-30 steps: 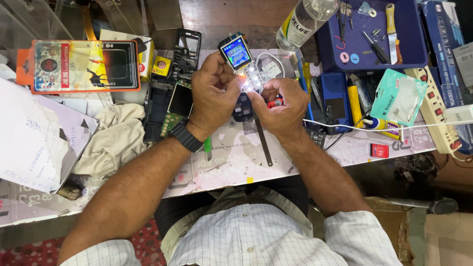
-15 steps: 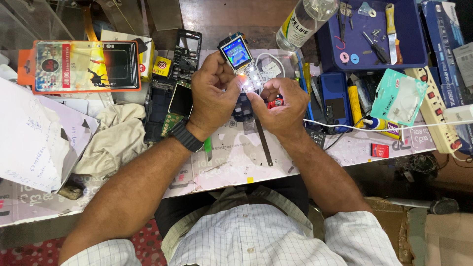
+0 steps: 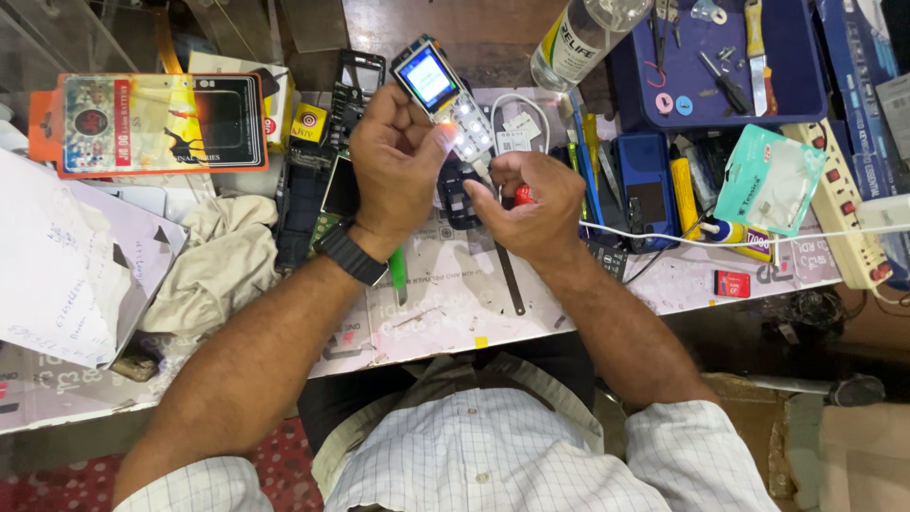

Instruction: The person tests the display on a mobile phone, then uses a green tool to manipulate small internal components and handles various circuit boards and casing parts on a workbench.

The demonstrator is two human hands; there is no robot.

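Fingers of my right hand [image 3: 531,194] are curled narrow around a small tool with a red part [image 3: 522,195]; its tip is hidden behind the phone, so I cannot tell what kind of tool it is. My left hand [image 3: 398,156] pinches one small keypad phone [image 3: 444,93] at its side, above the middle of the bench [image 3: 455,303]. The phone has a lit blue screen and glowing white keys. Under both hands lies a dark phone part [image 3: 460,194], mostly covered. I count one clear plastic bottle [image 3: 578,38], cut off at the top edge, one blue plastic tray [image 3: 730,57], one white power strip [image 3: 844,204], and one crumpled beige cloth [image 3: 213,261], soft and folded, at the left
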